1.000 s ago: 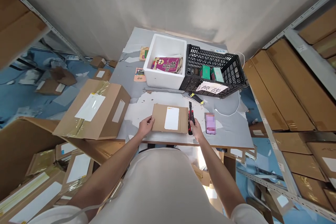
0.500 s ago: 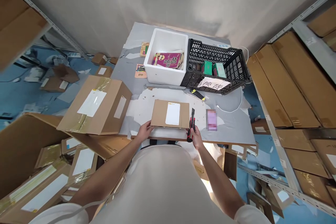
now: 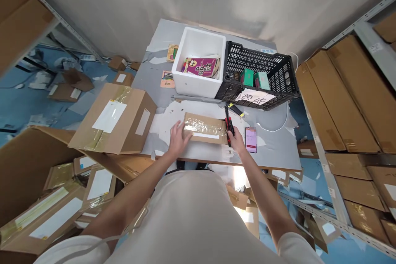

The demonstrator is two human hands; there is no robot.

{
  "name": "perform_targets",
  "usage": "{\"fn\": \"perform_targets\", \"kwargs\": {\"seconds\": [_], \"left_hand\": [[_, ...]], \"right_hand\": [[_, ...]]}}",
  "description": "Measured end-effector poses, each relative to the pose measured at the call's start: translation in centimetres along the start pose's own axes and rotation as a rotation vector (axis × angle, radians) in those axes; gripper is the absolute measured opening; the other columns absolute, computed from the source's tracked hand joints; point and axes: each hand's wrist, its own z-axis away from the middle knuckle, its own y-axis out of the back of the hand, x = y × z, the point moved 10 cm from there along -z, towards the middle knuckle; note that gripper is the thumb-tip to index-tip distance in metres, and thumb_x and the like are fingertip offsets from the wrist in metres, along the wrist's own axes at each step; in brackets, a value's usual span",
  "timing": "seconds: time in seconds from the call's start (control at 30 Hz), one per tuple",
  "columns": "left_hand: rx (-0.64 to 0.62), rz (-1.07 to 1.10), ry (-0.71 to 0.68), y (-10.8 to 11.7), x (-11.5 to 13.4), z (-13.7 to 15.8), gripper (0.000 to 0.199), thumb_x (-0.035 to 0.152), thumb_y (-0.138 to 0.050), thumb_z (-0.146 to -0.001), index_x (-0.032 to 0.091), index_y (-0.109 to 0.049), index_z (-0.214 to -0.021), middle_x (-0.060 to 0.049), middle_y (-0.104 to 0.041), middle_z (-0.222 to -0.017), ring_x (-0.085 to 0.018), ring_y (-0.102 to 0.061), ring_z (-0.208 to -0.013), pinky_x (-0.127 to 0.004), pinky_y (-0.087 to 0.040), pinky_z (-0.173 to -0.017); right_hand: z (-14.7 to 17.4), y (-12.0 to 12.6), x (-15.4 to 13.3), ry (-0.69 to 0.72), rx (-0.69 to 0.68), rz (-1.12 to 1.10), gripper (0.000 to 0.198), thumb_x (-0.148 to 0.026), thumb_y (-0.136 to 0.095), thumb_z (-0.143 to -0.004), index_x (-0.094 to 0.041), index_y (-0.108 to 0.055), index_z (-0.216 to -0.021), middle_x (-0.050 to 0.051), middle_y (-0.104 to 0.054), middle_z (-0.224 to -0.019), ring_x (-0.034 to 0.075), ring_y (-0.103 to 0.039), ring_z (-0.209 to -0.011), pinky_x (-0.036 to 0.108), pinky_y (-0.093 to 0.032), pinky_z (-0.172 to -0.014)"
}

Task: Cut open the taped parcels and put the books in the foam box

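A small cardboard box [image 3: 202, 124] lies before me, its upper face crossed by shiny clear tape and a white label showing on the side towards me. At its left end is my left hand [image 3: 178, 139], gripping the edge with the thumb near the front corner. My right hand [image 3: 236, 139] is closed around a red and black utility knife [image 3: 229, 126], its tip pointing away from me, and rests against the box's right end. A phone [image 3: 251, 140] with a lit pink screen lies to the right. Beyond the box is a black and yellow cutter [image 3: 235, 110].
A white foam bin [image 3: 198, 87] with books and a black plastic crate [image 3: 230, 86] with green boxes stand at the back of the table [image 3: 278, 144]. On the left sits a large taped carton [image 3: 136, 132]. Shelves with cartons [image 3: 352, 95] flank the right side.
The small box has been turned over: its labelled face was up, and now a taped face is. My left hand has shifted up along its left end; the knife stays in my right hand.
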Motion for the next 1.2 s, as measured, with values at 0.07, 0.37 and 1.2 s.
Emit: {"fn": "perform_targets", "kwargs": {"seconds": [0.07, 0.37, 1.2], "left_hand": [[-0.069, -0.052, -0.248, -1.3, 2.7, 1.2, 0.039, 0.033, -0.053, -0.086, 0.019, -0.054, -0.121, -0.014, -0.053, -0.129, -0.028, -0.044, -0.125, -0.05, -0.034, -0.104], [-0.114, -0.126, -0.409, -3.0, 3.9, 1.5, 0.027, 0.021, -0.043, -0.09, 0.017, -0.06, -0.11, -0.012, -0.062, -0.117, -0.023, -0.052, -0.117, -0.045, -0.043, -0.098], [-0.125, -0.13, -0.347, -3.8, 2.8, 1.5, 0.029, 0.02, -0.039, -0.092, 0.021, -0.062, -0.11, -0.011, -0.064, -0.116, -0.021, -0.055, -0.114, -0.046, -0.042, -0.098]], "right_hand": [[0.1, 0.4, -1.9, 0.071, 0.003, 0.141, 0.045, -0.04, -0.034, -0.089, -0.015, -0.047, -0.124, 0.011, -0.064, -0.101, 0.024, -0.058, -0.089, 0.037, -0.045, -0.078], [-0.3, -8.0, -10.8, 0.561, -0.589, 0.922, 0.065, -0.014, -0.038, -0.088, -0.04, -0.019, -0.144, 0.006, -0.06, -0.113, 0.023, -0.061, -0.091, 0.029, -0.04, -0.071], [-1.2, -8.5, -10.3, 0.594, -0.676, 1.241, 0.065, -0.008, -0.034, -0.088, -0.037, -0.02, -0.145, 0.011, -0.069, -0.095, 0.024, -0.067, -0.081, 0.032, -0.042, -0.069]]}}
